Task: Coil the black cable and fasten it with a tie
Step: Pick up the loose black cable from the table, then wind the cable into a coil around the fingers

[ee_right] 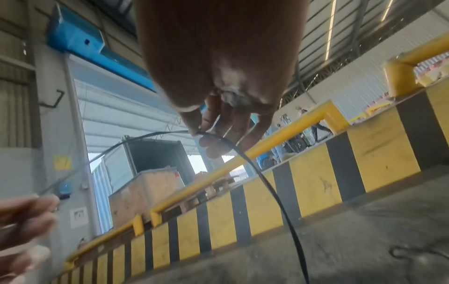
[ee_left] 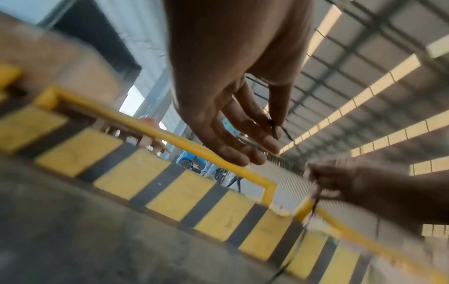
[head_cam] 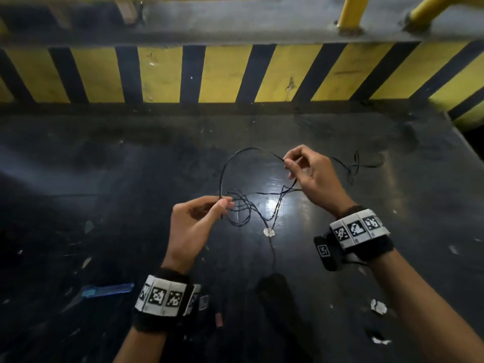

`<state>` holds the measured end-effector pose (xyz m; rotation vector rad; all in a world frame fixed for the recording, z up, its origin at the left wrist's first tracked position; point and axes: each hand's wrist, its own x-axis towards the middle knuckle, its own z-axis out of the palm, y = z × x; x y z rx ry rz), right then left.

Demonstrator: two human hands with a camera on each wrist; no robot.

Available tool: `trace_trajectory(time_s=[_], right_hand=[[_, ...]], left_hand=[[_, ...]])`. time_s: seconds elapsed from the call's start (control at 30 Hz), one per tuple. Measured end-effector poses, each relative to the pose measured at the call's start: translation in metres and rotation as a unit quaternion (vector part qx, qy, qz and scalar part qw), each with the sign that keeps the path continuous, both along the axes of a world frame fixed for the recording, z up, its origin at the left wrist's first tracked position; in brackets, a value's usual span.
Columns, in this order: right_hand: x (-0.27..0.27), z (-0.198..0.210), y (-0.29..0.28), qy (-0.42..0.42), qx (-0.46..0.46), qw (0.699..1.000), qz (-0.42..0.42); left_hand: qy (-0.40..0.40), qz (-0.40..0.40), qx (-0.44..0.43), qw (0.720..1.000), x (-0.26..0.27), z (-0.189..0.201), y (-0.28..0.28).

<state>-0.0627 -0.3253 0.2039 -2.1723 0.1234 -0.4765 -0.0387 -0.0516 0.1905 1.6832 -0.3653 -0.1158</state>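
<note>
A thin black cable (head_cam: 225,169) arcs in the air between my two hands above a dark floor. My left hand (head_cam: 222,204) pinches several loose loops of it between thumb and fingers; the loops (head_cam: 239,213) hang below the fingers. My right hand (head_cam: 286,162) pinches the cable farther along, thumb against forefinger, its other fingers spread. From there the cable (ee_right: 274,188) drops to the floor. A further tangled stretch of cable (head_cam: 356,165) lies on the floor to the right. In the left wrist view the cable (ee_left: 274,128) sits between thumb and fingers. I see no tie for certain.
A yellow and black striped kerb (head_cam: 235,74) with a yellow rail (head_cam: 351,14) bounds the floor ahead. A blue strip (head_cam: 108,290), a small round pale object (head_cam: 269,231), and white scraps (head_cam: 378,306) lie on the floor. The floor's right edge (head_cam: 461,132) drops off.
</note>
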Motion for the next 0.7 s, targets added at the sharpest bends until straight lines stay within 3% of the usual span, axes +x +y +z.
trace_trajectory(time_s=[0.07,0.13,0.23,0.4,0.53,0.7], right_hand=[[-0.002,0.016,-0.001,-0.018,0.02,1.0,-0.007],[-0.003,0.024,0.002,-0.029,0.05,0.998,-0.003],[-0.007,0.022,0.012,-0.024,0.079,0.996,0.018],[-0.03,0.002,0.041,0.057,0.155,0.984,0.069],[-0.058,-0.012,0.069,0.112,0.229,0.957,0.136],[-0.077,-0.024,0.078,0.122,0.215,0.958,0.144]], left_hand=[[0.065,-0.073,-0.092,0.991,-0.01,0.022,-0.007],[0.113,-0.184,-0.162,0.963,-0.017,0.038,-0.012],[0.123,-0.288,-0.195,0.929,-0.026,0.06,-0.021],[0.023,-0.284,-0.205,0.936,-0.028,0.102,-0.037],[-0.005,-0.255,-0.195,0.947,-0.007,0.126,-0.045],[-0.027,-0.202,-0.168,0.964,0.02,0.134,-0.055]])
